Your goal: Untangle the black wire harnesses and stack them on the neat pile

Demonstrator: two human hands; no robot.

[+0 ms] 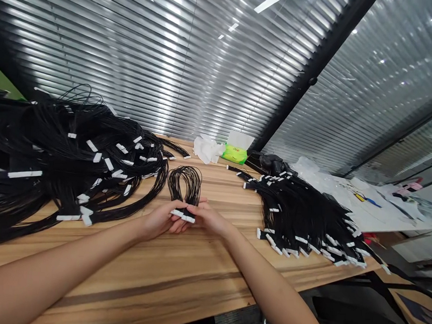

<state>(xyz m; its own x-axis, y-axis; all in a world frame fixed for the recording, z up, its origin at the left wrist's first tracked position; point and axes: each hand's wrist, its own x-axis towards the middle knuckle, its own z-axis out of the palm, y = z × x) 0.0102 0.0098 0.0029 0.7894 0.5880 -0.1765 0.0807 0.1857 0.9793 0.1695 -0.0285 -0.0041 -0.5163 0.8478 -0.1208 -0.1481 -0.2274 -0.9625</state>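
A black wire harness (pixel 185 177) is bent into a loop over the wooden table, its two white connectors (pixel 183 215) side by side at the near end. My left hand (pixel 162 219) is closed round one connector end, thumb on top. Beside it, my right hand (pixel 207 218) pinches the other end, with its thumb close to the white plastic. The fingers of both hands meet beneath the connectors and are partly hidden. The loop of thin wires points away from me.
On the left lies a large tangled heap of black wire harnesses (pixel 62 160) with white connectors. A flatter pile of harnesses (pixel 305 214) covers the table (pixel 177 279) at right. Crumpled tissue (pixel 206 149) and a green tissue pack (pixel 235 153) stand at the back, before the blinds (pixel 153 52).
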